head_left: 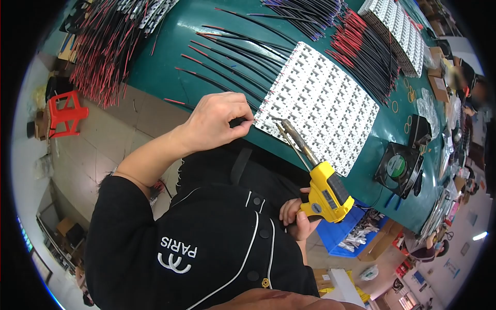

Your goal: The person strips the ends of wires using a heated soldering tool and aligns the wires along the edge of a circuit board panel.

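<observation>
My left hand is closed in a pinch at the near-left corner of a white panel of small circuit boards. A thin wire with a red end runs out behind this hand; its other end is mostly hidden by the fingers. My right hand is wrapped round the grip of a yellow soldering gun. The gun's metal tip points over the panel, close to its left edge; whether it touches cannot be made out. Several black wires with red ends fan out from the panel's left edge.
Wire bundles and a stack of panels lie on the green table. A black fan stands at the right. Below are a blue bin and a red stool. Other people are in the background.
</observation>
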The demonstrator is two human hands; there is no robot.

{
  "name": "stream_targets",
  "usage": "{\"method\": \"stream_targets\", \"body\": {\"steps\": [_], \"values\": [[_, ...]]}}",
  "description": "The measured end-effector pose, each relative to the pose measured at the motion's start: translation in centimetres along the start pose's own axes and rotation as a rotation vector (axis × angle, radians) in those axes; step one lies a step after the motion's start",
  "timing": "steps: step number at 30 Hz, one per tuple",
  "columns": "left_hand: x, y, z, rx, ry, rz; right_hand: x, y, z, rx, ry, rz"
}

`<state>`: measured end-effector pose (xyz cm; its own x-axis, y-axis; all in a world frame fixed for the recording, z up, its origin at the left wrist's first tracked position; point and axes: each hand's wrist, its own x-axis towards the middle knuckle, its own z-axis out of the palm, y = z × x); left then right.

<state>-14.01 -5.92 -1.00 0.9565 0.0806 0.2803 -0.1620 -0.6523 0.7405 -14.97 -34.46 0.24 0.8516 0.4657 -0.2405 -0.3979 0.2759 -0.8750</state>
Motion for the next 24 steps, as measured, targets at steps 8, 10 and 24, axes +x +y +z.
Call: {"method": "stream_targets", "body": {"steps": [8, 10, 24], "values": [[2.3, 0.5, -3.0, 0.05, -0.058, 0.086, 1.7, -1.0, -1.6, 0.231, 0.056, -0.158], [3.8, 0.2, -3.8, 0.122, 0.017, 0.139, 3.1, -1.5, -2.1, 0.276, 0.048, -0.262], [20.8, -3.2, -2.0, 0.398, -0.046, 0.139, 9.3, -1.3, -3.7, 0.273, 0.233, -0.486]]}}
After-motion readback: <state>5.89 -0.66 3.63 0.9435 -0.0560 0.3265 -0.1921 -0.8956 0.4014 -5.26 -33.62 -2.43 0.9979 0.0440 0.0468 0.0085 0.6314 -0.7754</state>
